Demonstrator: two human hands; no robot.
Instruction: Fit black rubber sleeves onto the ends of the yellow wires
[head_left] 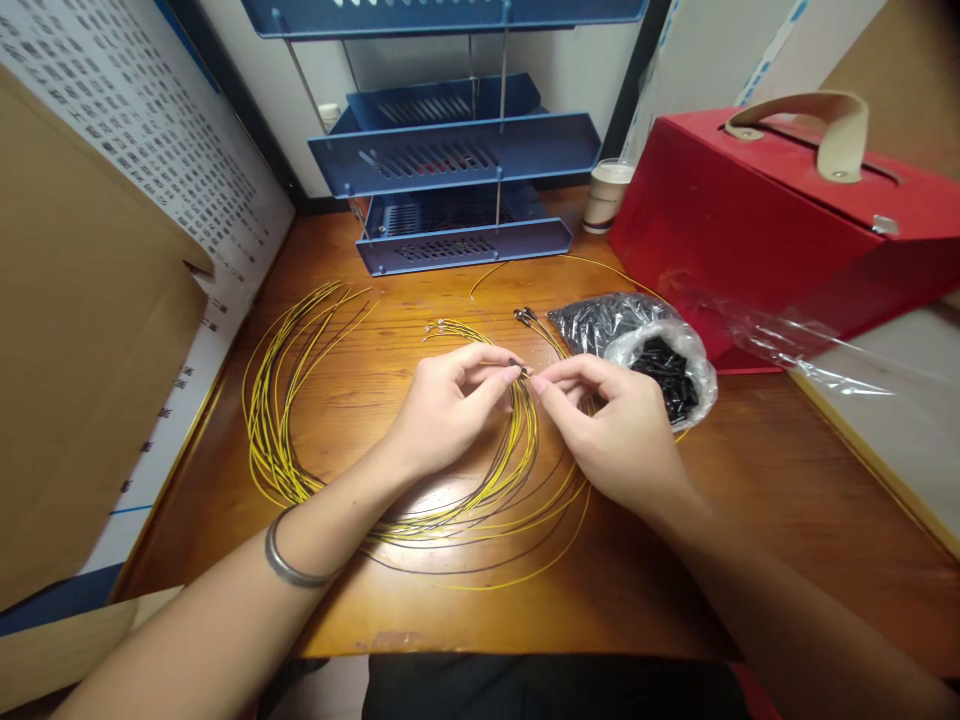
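Between thumb and forefinger, my left hand (450, 405) pinches a small black connector housing (517, 368). Just to its right, my right hand (611, 415) pinches a thin wire end at that housing; the fingertips of both hands nearly meet. Below them curves a loop of yellow and black wires (285, 400), its left ends fanned out on the table. Bare metal-tipped ends (439, 327) lie beyond my left hand. Farther right, several wires end in black housings (527, 316). An open plastic bag (701, 370) of loose black housings (664, 375) sits by my right hand.
On the wooden table (420, 625), a blue tiered tray rack (454, 155) stands at the back beside a paper cup (606, 195). A red box (750, 220) with a beige handle is at right. Cardboard (90, 320) leans at left.
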